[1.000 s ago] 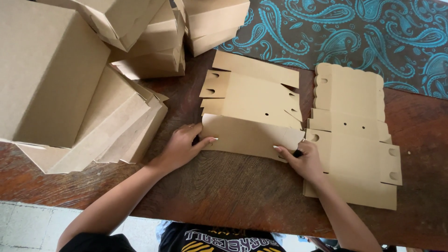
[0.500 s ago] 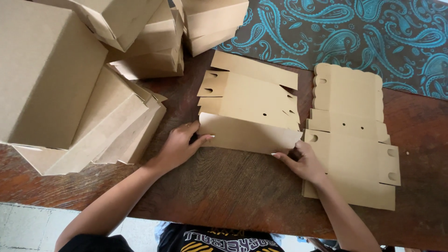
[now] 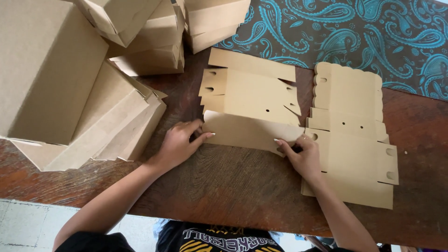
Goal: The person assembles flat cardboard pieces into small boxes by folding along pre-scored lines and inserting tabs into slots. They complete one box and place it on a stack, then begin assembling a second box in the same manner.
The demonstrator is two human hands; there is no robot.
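Note:
A flat brown cardboard box blank [image 3: 252, 98] lies unfolded on the dark wooden table [image 3: 224, 186]. Its near flap [image 3: 247, 132] is bent up toward me. My left hand [image 3: 179, 144] pinches the left end of that flap with thumb and fingers. At the flap's right end, my right hand [image 3: 303, 156] presses down with its fingers, resting partly on a second stack of flat blanks [image 3: 350, 140].
Folded cardboard boxes [image 3: 70, 93] lie piled at the left, with more boxes [image 3: 154, 32] at the top. A dark cloth with a blue paisley pattern [image 3: 364, 32] covers the far right of the table. The table's near edge runs along the bottom.
Both hands have stayed at the ends of the near flap; the flap has folded up slightly and the right hand has shifted a little along its edge.

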